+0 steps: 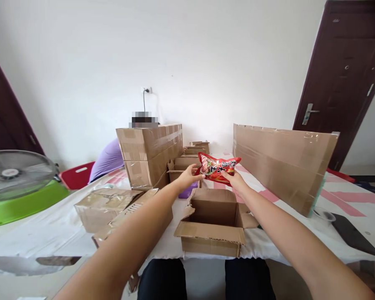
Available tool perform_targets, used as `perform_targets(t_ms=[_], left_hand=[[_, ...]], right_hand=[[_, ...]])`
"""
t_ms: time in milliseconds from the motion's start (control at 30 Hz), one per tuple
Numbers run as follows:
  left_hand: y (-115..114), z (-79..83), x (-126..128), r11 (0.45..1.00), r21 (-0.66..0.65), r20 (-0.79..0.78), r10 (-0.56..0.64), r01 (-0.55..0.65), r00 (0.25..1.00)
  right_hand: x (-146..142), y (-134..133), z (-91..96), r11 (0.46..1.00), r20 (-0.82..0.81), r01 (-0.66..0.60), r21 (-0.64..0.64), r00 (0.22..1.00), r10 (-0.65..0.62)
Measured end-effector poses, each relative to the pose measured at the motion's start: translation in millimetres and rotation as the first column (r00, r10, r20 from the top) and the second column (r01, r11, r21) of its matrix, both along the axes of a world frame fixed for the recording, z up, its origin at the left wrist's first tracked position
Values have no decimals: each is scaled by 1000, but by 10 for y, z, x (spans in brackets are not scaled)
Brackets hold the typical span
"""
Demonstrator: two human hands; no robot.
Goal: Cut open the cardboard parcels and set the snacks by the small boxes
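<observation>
A red snack packet is held in the air by both my hands. My left hand grips its left edge and my right hand grips its lower right edge. Directly below the packet an open cardboard box stands on the table, flaps spread, with nothing visible inside. A purple object lies just behind the box, partly hidden by my left hand.
The white-covered table carries a stack of taped cartons, small open boxes, flattened cardboard at the left and a large cardboard sheet at the right. A person in purple sits behind the stack. A green fan is at the left, a dark phone at the right.
</observation>
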State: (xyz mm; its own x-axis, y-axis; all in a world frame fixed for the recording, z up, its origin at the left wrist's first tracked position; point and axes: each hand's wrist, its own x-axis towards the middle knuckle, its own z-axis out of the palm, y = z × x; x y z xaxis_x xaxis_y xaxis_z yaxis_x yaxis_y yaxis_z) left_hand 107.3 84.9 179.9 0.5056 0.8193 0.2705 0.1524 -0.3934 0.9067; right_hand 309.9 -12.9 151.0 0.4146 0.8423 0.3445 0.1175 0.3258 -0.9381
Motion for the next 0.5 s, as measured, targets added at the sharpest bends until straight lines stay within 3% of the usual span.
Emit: perform_targets(t_ms=[133,233,400,433,500], left_hand=[[76,-135,118,988,79,-45,137,-133,990],[-43,-111,34,982,133,-54,145,-137,988],[-509,-11,-331,966,249,7,66,-66,998],[-614,-22,-420,955,291,24,51,-56,998],[-821,-88,-601,917,392,55,53,-70,997]], right_hand=[[-107,128,68,999,-44,-4,-35,999,3],[-146,-38,94,1000,-69,-16,1,997,16],[67,-830,42,986,-144,-35,162,988,59],[147,-1047,-14,978,-148,-108,181,980,135],[313,-1491,-192,958,-83,-279,70,955,284]])
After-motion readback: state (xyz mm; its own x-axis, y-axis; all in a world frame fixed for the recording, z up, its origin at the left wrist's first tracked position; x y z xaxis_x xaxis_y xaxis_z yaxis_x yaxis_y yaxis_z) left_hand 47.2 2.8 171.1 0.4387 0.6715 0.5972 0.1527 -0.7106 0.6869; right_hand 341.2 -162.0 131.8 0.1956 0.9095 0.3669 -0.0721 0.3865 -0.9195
